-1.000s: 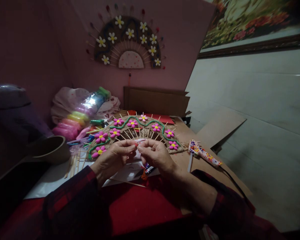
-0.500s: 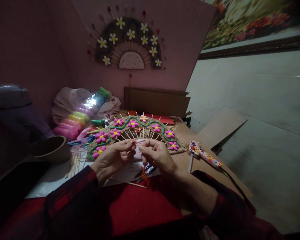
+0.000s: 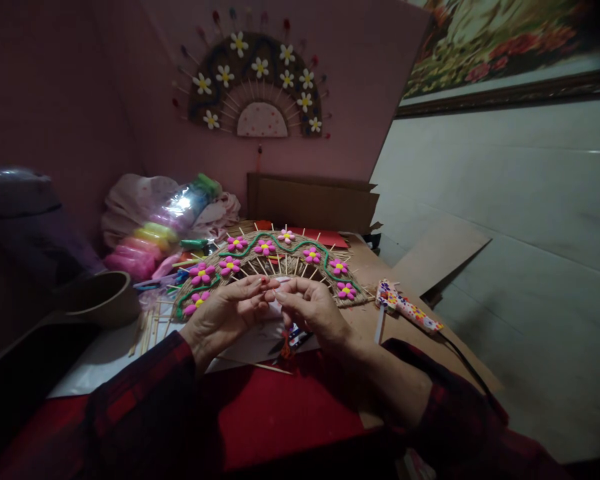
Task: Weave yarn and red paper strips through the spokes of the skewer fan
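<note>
My left hand (image 3: 227,315) and my right hand (image 3: 314,309) meet fingertip to fingertip just in front of a half-round woven fan (image 3: 275,267) that carries pink flowers and a green cord. Both hands pinch a small reddish piece (image 3: 273,287) between thumb and fingers; its exact nature is too small to make out. Orange-handled scissors (image 3: 286,347) lie beneath my right hand on white paper (image 3: 240,350). Thin wooden sticks (image 3: 147,330) lie left of the fan.
A patterned glue gun (image 3: 407,308) with a black cord lies right of the fan on cardboard. A bag of coloured clay (image 3: 155,233) and a brown roll (image 3: 103,297) stand at the left. A finished fan (image 3: 260,83) hangs on the pink wall. Red cloth covers the near edge.
My fingertips have drawn closer together around the small piece; the hands have stayed in the same spot.
</note>
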The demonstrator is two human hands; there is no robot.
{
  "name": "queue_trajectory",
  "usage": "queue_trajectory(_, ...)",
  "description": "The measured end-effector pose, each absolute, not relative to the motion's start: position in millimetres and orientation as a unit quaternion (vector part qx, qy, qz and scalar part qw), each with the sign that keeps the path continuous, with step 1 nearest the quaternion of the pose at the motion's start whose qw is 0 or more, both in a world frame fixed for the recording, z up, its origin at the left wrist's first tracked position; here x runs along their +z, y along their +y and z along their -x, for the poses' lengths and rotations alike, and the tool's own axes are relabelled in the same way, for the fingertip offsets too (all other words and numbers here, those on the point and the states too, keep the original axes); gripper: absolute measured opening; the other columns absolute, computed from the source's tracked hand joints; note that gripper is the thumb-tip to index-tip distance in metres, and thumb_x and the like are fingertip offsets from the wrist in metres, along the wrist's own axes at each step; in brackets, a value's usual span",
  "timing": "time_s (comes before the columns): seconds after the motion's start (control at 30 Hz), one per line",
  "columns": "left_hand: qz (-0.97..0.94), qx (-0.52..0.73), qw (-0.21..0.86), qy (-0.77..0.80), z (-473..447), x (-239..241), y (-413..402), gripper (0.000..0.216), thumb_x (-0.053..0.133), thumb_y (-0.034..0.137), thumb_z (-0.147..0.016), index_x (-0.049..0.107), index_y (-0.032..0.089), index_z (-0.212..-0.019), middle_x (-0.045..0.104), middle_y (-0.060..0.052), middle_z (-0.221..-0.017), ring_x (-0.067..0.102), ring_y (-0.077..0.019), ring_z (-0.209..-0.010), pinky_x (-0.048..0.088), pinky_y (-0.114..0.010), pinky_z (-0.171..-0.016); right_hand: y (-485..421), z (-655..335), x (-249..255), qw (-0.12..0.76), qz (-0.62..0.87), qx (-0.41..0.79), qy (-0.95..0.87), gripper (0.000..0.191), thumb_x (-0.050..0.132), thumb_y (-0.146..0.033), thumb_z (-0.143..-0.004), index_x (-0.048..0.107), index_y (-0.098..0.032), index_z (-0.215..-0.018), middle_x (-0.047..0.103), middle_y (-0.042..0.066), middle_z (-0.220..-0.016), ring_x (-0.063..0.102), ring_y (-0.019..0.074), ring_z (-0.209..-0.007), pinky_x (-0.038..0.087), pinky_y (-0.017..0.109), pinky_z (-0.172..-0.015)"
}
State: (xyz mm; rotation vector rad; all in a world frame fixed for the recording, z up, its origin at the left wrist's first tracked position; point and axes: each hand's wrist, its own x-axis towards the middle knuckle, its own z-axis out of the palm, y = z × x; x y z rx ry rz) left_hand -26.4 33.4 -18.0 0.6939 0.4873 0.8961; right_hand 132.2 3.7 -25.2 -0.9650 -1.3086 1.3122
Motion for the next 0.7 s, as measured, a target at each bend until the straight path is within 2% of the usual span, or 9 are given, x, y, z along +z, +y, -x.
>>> queue_trajectory(0.17,-0.290,0.435,0.811,0.262,26.4,-15.1,33.8,0.017,0.052,-0.002,-0.078,0.067,0.006,-0.079,0.068,-0.009,-0.079,0.066,-0.0133,-0.068,0.056,-0.018,-0.061,6.0,-134.0,-26.4,0.501,0.395,0.547,-0.542,0.022,0.064,-0.033,-0.074,0.053,-0.016,-0.065,0.054,-0.005,-0.043,0.039,0.0037,-0.035,0.029,0.017,-0.038)
queue_trajectory(0.37,-0.277,0.466,0.790,0.285,26.4,-12.0,33.2,0.022,0.048,-0.006,-0.078,0.066,0.006,-0.076,0.068,-0.008,-0.074,0.068,-0.0135,-0.069,0.057,-0.018,-0.064,9.3,-135.0,-30.2,0.503,0.392,0.537,-0.552,0.022,0.068,-0.034,-0.071,0.058,-0.014,-0.070,0.056,-0.004,-0.050,0.043,0.0046,-0.042,0.033,0.017,-0.042)
queue_trajectory(0.57,-0.269,0.481,0.776,0.306,26.1,-11.4,33.8,0.021,0.049,-0.005,-0.079,0.067,0.005,-0.075,0.067,-0.008,-0.070,0.067,-0.0127,-0.063,0.057,-0.016,-0.058,9.1,-133.8,-31.0,0.522,0.388,0.518,-0.556,0.019,0.069,-0.029,-0.068,0.059,-0.014,-0.062,0.056,-0.003,-0.057,0.047,0.0062,-0.051,0.037,0.020,-0.050)
queue_trajectory(0.7,-0.250,0.516,0.756,0.315,27.7,-12.7,36.8,0.019,0.050,-0.004,-0.079,0.066,0.005,-0.075,0.066,-0.007,-0.073,0.067,-0.0128,-0.066,0.057,-0.017,-0.060,7.5,-133.4,-28.7,0.532,0.396,0.514,-0.545,0.016,0.069,-0.024,-0.067,0.059,-0.015,-0.060,0.055,-0.004,-0.054,0.046,0.0061,-0.049,0.036,0.020,-0.049)
